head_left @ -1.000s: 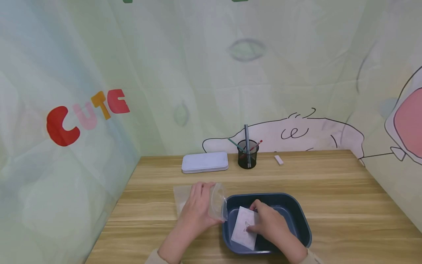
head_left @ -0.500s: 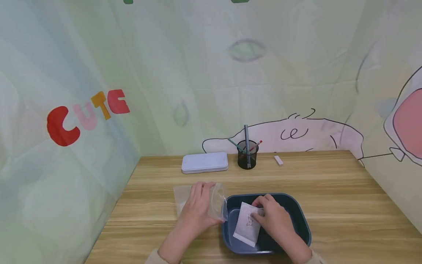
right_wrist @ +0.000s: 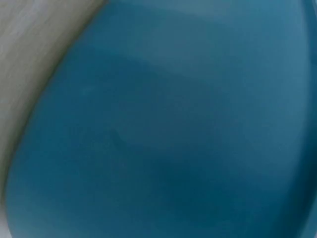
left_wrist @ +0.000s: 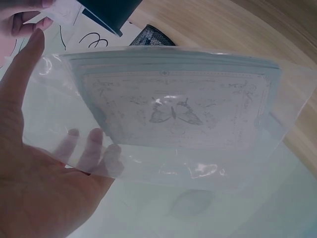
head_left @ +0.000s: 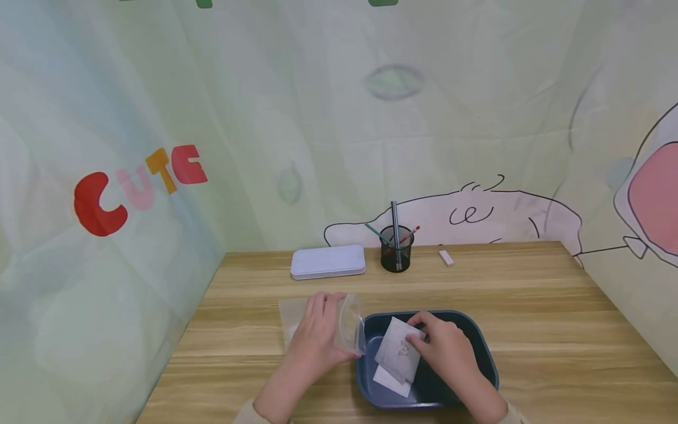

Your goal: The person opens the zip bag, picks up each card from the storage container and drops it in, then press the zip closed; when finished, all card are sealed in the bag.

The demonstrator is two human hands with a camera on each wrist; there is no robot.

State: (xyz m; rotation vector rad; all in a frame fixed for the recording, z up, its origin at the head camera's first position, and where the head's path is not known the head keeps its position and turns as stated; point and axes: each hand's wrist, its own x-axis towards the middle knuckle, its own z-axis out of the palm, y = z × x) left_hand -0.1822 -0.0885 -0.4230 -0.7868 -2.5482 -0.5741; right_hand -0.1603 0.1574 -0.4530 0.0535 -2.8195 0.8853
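Observation:
My left hand (head_left: 312,338) grips a clear plastic bag (head_left: 352,327) left of the blue tray (head_left: 492,377), holding its mouth apart. Inside the bag, the left wrist view shows a stack of cards (left_wrist: 218,101), the front one printed with a butterfly. Over the tray my right hand (head_left: 444,344) pinches a pale printed card (head_left: 396,347) by its upper right corner. A second white card (head_left: 391,384) lies lower in the tray, partly covered by the held one. The right wrist view is filled by the tray (right_wrist: 163,119).
Along the back of the wooden table stand a white case (head_left: 328,262) and a black mesh pen cup (head_left: 396,253) holding pencils. A white eraser (head_left: 446,258) lies to their right. A translucent sheet (head_left: 290,315) lies flat behind the left hand. A printed curtain surrounds the table.
My right hand has lifted the pinched card slightly up and to the right, so a white card beneath now shows. The left hand and bag have stayed in place.

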